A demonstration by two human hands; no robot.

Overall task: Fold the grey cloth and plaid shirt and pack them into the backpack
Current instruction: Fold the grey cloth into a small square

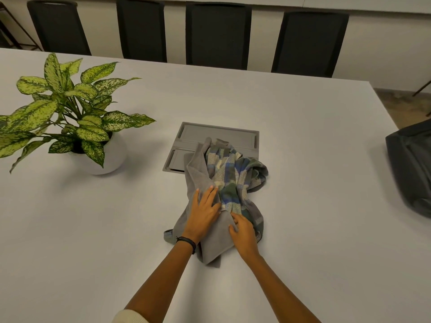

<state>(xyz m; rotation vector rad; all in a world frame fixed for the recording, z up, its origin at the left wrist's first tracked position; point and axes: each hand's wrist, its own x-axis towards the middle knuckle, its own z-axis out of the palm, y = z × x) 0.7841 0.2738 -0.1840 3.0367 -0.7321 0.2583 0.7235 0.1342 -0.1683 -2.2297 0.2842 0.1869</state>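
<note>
Half backpack [411, 169] (cropped), grey cloth [197, 176] overlapping shirt [233, 176]

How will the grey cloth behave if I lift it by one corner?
Probably floppy: the grey cloth lies in soft creases and folds. It looks thick like towelling, so likely grippy rather than slippery. Lifting it may drag the shirt along, since the two lie bunched together.

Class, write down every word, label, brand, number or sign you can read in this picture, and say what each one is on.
No text can be read anywhere in this view.
Plaid shirt: a small grey tab at the collar, too small to read.
Backpack, grey cloth, white pot, grey table panel: no lettering shows.
</note>
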